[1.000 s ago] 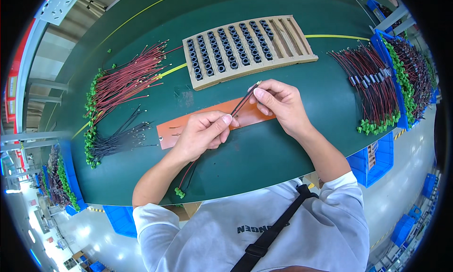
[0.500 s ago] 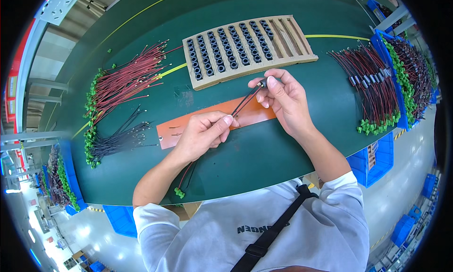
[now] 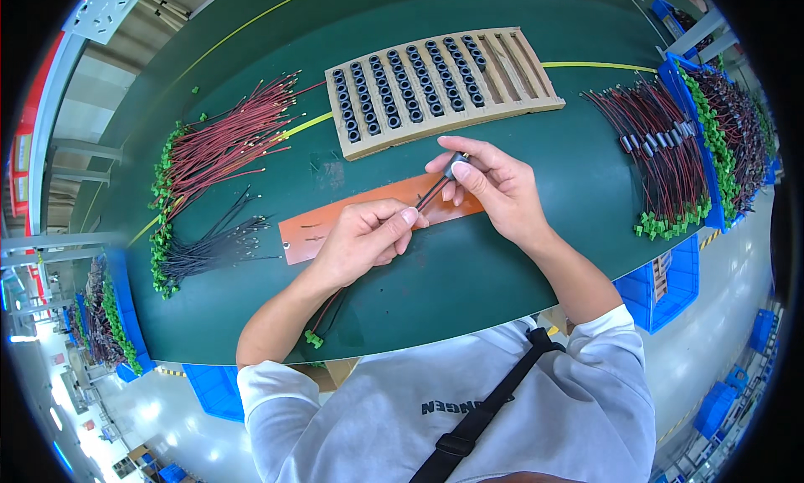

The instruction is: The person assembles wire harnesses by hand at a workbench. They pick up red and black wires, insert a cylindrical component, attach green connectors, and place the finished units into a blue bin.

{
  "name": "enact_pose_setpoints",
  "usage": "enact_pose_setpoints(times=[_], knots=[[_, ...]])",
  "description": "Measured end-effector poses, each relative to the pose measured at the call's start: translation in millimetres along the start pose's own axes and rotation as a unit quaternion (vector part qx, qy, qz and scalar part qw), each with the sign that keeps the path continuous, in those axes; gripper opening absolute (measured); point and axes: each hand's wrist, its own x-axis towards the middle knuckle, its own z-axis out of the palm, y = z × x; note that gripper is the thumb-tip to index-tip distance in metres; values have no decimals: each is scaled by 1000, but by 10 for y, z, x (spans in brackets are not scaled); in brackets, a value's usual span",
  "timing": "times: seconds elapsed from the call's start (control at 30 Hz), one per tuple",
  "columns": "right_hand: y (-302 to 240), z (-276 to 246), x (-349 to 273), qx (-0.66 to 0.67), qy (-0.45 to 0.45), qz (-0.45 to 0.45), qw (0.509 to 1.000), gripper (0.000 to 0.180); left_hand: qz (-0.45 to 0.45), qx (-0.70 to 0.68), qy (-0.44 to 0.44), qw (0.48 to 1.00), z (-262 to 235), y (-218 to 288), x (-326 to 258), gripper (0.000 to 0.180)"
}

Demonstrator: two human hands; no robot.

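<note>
Wires (image 3: 430, 196) run from the pinch of the left hand (image 3: 368, 233) to a dark core (image 3: 454, 166) held in the fingertips of the right hand (image 3: 502, 187), above the orange strip (image 3: 331, 218). Threading seems the step in hand, though the grip partly hides the fit. Next likely calls for steady wires and sliding the core toward the plug (image 3: 314, 339).

White socket panel (image 3: 102, 10), glossy pale floor (image 3: 730, 269), distant blue bins (image 3: 714, 408)
</note>
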Motion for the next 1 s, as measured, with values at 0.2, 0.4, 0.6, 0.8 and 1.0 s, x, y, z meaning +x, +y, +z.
enact_pose_setpoints(times=[0.2, 0.4, 0.6, 0.8, 1.0], knots=[[-47, 42, -1, 112, -6, 34, 993, 36, 6, 8, 5, 1000, 32, -4, 23, 29], [110, 38, -36, 197, -74, 95, 973, 36, -8, -21, -23, 999, 73, 40, 90, 29], [-56, -499, 226, 201, 78, -20, 976, 36, -3, 101, 19, 995, -143, 45, -92, 28], [41, 115, 60, 167, -75, 84, 979, 33, -2, 110, 24, 994, -186, 33, -214, 29], [238, 380, 4, 161, -138, 72, 975, 32, 124, 168, 73, 975, -301, -3, -440, 24]])
